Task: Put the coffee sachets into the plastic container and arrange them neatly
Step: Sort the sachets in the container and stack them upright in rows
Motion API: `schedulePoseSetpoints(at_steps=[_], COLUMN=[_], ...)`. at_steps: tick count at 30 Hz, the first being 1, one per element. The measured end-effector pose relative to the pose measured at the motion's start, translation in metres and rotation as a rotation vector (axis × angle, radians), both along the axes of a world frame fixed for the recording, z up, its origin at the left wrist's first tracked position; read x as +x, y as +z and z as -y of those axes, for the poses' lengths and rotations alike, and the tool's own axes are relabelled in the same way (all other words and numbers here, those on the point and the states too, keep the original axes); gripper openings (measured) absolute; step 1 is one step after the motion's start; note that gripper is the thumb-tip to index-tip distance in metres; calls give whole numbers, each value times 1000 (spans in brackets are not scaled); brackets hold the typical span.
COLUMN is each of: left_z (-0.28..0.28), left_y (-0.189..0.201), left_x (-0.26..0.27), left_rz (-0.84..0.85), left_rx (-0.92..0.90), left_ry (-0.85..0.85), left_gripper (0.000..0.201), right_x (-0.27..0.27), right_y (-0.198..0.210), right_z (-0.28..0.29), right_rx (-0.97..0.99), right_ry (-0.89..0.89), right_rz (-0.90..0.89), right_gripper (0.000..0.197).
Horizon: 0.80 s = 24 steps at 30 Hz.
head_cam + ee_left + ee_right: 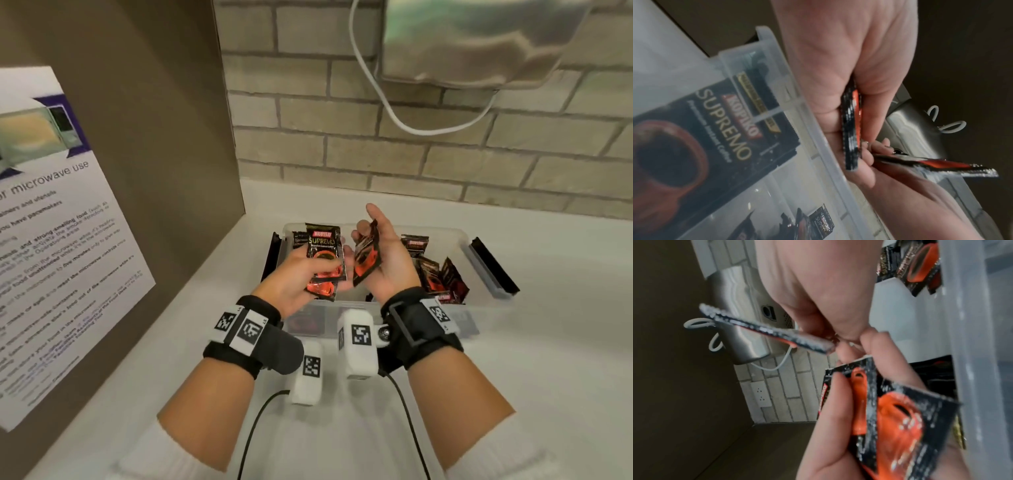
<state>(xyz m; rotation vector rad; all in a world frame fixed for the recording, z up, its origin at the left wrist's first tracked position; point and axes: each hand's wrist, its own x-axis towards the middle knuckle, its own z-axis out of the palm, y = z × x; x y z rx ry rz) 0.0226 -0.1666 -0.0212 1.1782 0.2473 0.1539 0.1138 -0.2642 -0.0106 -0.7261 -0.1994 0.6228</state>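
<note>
Both hands are hovering over the clear plastic container (459, 236), which is sitting on the white desk (565, 308) close to the brick wall (445, 161).

The left hand (291, 277) is gripping a small stack of Kopiko Supremo coffee sachets (323, 255), thumb lying across the front and fingers curling behind; in the left wrist view the stack (851, 129) is showing edge-on, squeezed between thumb and fingers.

The right hand (387, 260) is holding a single sachet (367, 255) nearly upright against its palm, pinching it near the lower end while the index finger is pointing loosely upward. The two hands are almost touching.

More loose sachets (435, 274) are lying jumbled inside the right part of the container, some tilting on edge, and one (299, 238) is leaning at the far left end behind the stack.

Black latch handles (493, 267) are folding outward at both ends of the container. A microwave notice (51, 222) is hanging on the brown panel to the left, and a steel appliance (479, 41) with a white cable (387, 102) is hanging on the wall above.
</note>
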Motion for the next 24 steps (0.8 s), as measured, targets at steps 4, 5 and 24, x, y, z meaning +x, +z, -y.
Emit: schedulePoseSetpoints(at_steps=[4, 5, 24], left_z=[-1, -1, -9], left_y=[3, 5, 0], left_x=[1, 1, 9], left_rz=[-36, -34, 60], left_rx=[29, 49, 187], left_ry=[-17, -13, 370], left_gripper=[21, 23, 25], right_x=[-5, -6, -7], right_y=[2, 2, -6], right_z=[-10, -10, 13], right_rx=[109, 120, -316], right_ry=[57, 76, -8], right_rz=[-1, 13, 299], right_gripper=[24, 20, 17])
